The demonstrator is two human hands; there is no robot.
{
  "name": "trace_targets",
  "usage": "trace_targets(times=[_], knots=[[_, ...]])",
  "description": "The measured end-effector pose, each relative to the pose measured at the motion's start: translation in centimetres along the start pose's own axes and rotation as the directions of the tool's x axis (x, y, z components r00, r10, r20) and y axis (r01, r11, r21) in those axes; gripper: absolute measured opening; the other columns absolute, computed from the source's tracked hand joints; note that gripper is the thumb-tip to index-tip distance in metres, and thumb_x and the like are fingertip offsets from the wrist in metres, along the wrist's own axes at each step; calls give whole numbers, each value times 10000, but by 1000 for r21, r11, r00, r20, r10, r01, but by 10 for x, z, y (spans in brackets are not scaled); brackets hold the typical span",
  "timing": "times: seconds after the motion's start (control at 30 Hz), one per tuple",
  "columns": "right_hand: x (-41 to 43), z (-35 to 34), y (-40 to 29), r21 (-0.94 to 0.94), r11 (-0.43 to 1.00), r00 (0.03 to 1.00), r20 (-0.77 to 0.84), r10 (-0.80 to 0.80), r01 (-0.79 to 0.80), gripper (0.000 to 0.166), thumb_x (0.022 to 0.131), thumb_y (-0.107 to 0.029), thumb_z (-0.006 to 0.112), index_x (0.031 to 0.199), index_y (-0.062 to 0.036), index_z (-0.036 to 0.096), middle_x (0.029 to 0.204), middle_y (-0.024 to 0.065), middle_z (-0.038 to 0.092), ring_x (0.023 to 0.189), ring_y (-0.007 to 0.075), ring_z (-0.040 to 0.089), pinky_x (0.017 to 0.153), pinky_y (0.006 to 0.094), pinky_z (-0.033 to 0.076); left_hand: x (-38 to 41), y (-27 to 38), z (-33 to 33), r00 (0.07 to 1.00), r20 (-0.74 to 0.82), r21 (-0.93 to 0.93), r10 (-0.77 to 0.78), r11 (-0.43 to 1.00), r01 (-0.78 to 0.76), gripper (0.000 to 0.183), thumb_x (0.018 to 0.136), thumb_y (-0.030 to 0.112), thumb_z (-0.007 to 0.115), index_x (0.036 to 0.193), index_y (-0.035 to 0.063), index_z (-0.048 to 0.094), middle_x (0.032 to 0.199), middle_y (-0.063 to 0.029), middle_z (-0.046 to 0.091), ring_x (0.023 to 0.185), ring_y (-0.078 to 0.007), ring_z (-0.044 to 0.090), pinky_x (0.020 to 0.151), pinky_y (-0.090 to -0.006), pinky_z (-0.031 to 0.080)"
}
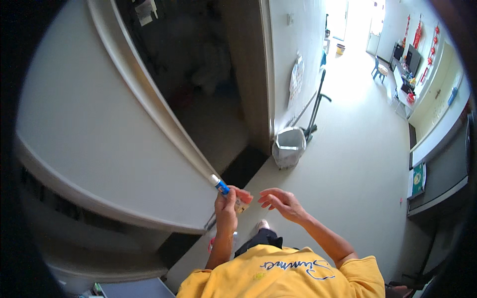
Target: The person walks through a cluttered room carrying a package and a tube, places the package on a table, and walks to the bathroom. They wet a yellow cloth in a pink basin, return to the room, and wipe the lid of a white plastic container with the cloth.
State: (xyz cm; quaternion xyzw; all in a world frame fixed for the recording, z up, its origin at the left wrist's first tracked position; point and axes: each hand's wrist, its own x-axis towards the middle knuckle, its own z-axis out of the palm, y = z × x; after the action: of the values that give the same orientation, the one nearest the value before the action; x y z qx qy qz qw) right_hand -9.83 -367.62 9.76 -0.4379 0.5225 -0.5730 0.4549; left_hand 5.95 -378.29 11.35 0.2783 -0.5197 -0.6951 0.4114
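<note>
My left hand (227, 205) is closed around a small blue tube or bottle with a white cap (220, 184), which points up and to the left. A crumpled, pale patterned packet or wrapper (241, 205) also sits in that hand, by the fingers. To the right of it, my right hand (281, 203) is raised with its fingers slightly bent and apart, holding nothing and not touching the left hand. Both hands are in front of my yellow shirt, above the pale floor.
A lined waste bin (289, 148) stands by the wall ahead, with a long-handled dustpan or broom (316, 106) behind it. A dark doorway (208, 74) opens at the left. Farther off are a small blue chair (379, 70) and a yellow bucket (340, 49). A green box (418, 179) lies at the right.
</note>
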Motion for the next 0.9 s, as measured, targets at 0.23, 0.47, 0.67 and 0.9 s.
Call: trace_targets(times=[0.23,0.47,0.67,0.9], knots=[[181,-170,-21,1,996,949,-301,-90,95,337,964,-301,410,1172,-69,540,1057,28,616,900,121,595,707,271,495,125,4,19,999,4,-56,-39,998,40,177,926,248,489,909,74,519,686,-52,558,583,-134,558,550,-292,501],[422,-384,-92,-194,933,773,-524,-359,303,462,916,-398,483,1235,-64,502,1118,39,563,987,154,547,738,290,474,225,-12,39,971,-240,59,5,998,9,237,910,350,504,892,117,543,645,-19,584,548,-100,567,548,-283,514],[586,-505,-135,-207,946,706,-629,-325,251,641,884,-514,436,1335,-63,372,1354,85,401,1208,235,407,877,394,435,294,-10,56,874,-485,7,41,999,-43,229,905,309,509,902,80,527,621,-32,544,516,-119,525,514,-281,475],[709,-574,-152,-117,986,622,-765,-167,122,654,874,-566,412,1356,-126,372,1342,58,408,1179,199,404,857,375,435,346,-18,54,838,-546,-110,27,988,-104,213,919,260,491,912,48,507,633,-53,535,529,-139,541,506,-287,486]])
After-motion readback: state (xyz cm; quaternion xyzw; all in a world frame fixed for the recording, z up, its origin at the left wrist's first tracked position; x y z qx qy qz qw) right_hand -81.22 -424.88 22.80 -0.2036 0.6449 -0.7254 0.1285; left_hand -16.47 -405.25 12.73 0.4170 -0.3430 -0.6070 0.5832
